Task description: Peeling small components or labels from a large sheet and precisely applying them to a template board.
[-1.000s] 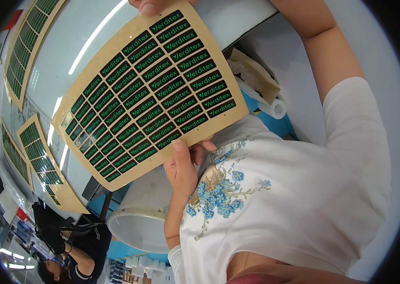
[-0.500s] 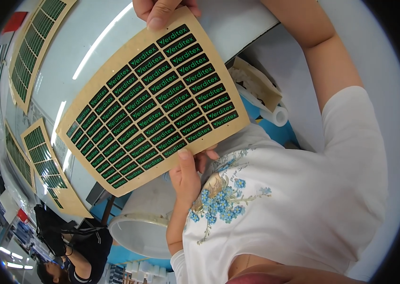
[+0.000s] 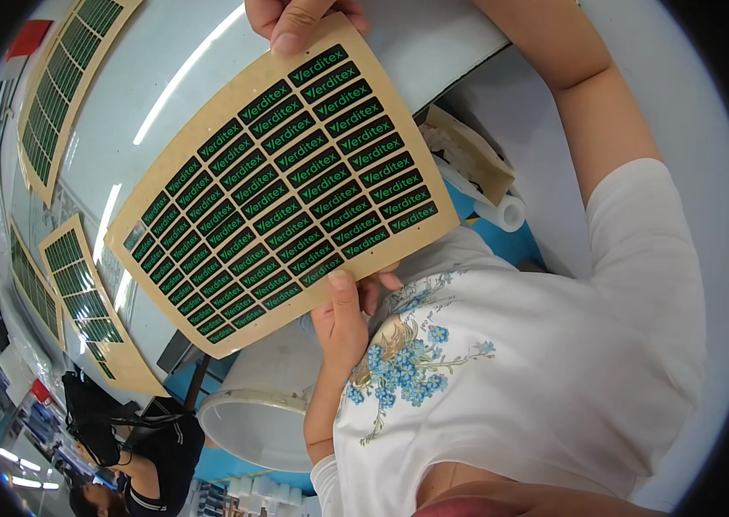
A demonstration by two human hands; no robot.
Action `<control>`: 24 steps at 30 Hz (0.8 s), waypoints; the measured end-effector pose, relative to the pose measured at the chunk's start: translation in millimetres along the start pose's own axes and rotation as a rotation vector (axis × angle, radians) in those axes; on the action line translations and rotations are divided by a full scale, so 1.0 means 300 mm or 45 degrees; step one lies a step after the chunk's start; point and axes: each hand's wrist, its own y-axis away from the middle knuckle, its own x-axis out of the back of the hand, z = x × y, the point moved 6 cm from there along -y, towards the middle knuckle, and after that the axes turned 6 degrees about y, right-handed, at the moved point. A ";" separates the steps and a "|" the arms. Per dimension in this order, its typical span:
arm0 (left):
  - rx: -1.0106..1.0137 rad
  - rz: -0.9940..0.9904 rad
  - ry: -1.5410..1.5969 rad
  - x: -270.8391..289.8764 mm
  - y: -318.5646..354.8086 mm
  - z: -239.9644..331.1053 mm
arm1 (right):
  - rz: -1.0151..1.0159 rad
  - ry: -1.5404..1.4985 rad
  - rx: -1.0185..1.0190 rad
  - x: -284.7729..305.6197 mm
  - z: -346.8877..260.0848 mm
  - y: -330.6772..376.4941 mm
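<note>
A tan sheet of labels (image 3: 283,202) is held up at a slant over the table, between my two hands. Rows of small black rectangular labels with green lettering cover its face. My right hand (image 3: 300,21) pinches the far upper edge, thumb on the printed face and fingers mostly behind. At the near lower edge, my left hand (image 3: 345,314) grips the sheet with its thumb in front; its other fingers are partly hidden behind the sheet. One label at the sheet's left corner looks pale and shiny.
On the glossy table (image 3: 136,172) lie similar tan sheets (image 3: 93,302), some at the far left. Below stands a white bucket (image 3: 248,431). An open carton (image 3: 476,159) and a white roll (image 3: 507,213) sit right of the table edge. A person in dark clothes (image 3: 171,457) is at the lower left.
The label sheet and both hands have shifted very slightly to the right. My grip at both edges stays the same. The person at the lower left has moved a little.
</note>
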 end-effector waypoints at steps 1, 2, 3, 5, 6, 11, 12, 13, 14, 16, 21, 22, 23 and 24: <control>0.002 -0.015 0.006 0.002 0.001 -0.004 | 0.000 -0.007 -0.006 0.001 -0.001 0.000; 0.005 -0.030 0.013 0.002 0.001 -0.005 | 0.000 -0.014 -0.012 0.002 -0.002 -0.001; 0.004 -0.030 0.014 0.004 0.002 -0.005 | 0.000 -0.014 -0.012 0.001 0.000 -0.001; 0.017 -0.031 0.003 0.006 0.003 -0.006 | 0.001 0.005 -0.010 0.000 0.005 0.000; 0.016 -0.031 0.003 0.007 0.003 -0.008 | 0.000 0.005 -0.010 0.000 0.004 -0.001; 0.016 -0.053 0.016 0.000 0.002 -0.002 | -0.003 0.005 -0.001 0.002 0.004 0.000; 0.015 -0.053 0.016 0.005 0.001 -0.003 | -0.003 0.006 0.000 0.001 -0.002 0.002; 0.017 -0.108 -0.012 0.005 0.002 -0.007 | 0.028 -0.024 -0.036 0.004 -0.008 0.004; 0.019 -0.163 -0.039 0.001 0.002 -0.010 | 0.059 -0.053 -0.072 0.006 -0.012 0.005; 0.001 -0.143 -0.027 -0.008 0.002 -0.008 | 0.111 -0.025 -0.089 0.006 -0.019 0.000; -0.003 -0.156 0.004 -0.014 0.005 -0.016 | 0.154 0.030 0.241 0.008 0.030 -0.051; -0.010 -0.179 -0.008 -0.013 0.006 -0.011 | 0.160 0.024 0.158 0.001 0.000 -0.041; -0.017 -0.203 -0.019 -0.013 0.008 -0.007 | 0.167 0.018 0.073 -0.005 -0.015 -0.037; -0.019 -0.210 -0.020 -0.011 0.010 -0.009 | 0.171 0.021 0.069 -0.007 -0.027 -0.037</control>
